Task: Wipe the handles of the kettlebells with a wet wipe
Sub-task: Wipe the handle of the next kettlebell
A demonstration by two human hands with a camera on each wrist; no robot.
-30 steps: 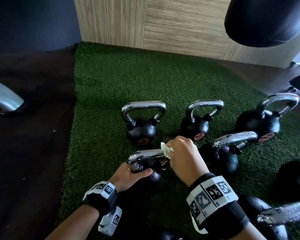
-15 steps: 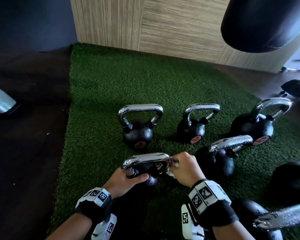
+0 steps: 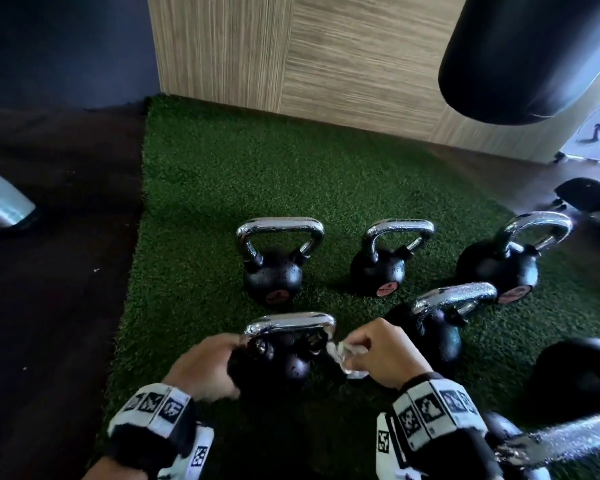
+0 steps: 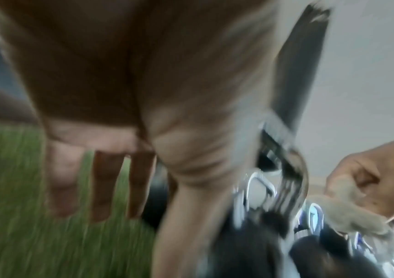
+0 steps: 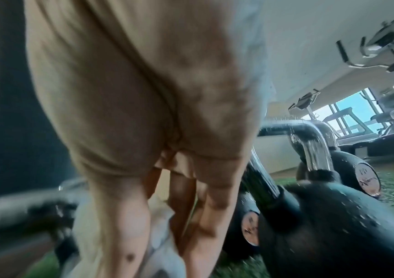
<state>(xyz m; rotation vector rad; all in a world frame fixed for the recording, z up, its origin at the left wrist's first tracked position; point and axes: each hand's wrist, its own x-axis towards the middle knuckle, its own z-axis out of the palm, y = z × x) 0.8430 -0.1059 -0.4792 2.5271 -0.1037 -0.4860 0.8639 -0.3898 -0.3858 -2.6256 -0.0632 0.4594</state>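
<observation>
A small black kettlebell (image 3: 288, 367) with a chrome handle (image 3: 291, 323) stands on the green turf (image 3: 222, 188) just in front of me. My left hand (image 3: 207, 368) lies against its left side below the handle; in the blurred left wrist view its fingers (image 4: 100, 188) hang fairly straight over the grass beside the handle (image 4: 293, 169). My right hand (image 3: 385, 353) pinches a crumpled white wet wipe (image 3: 343, 358) just off the handle's right corner. The wipe (image 5: 160, 250) hangs below my right hand's fingers (image 5: 181, 203) in the right wrist view.
Three more kettlebells (image 3: 272, 271) (image 3: 378, 271) (image 3: 499, 268) stand in a row behind, another (image 3: 433, 327) close right of my right hand, and others at the right edge (image 3: 579, 375). A black punching bag (image 3: 527, 53) hangs top right. Dark floor (image 3: 49, 271) lies left of the turf.
My left hand has let go of the handle's left end and dropped to the ball's side. My right hand with the wipe has slid off the handle's right end and a little lower.
</observation>
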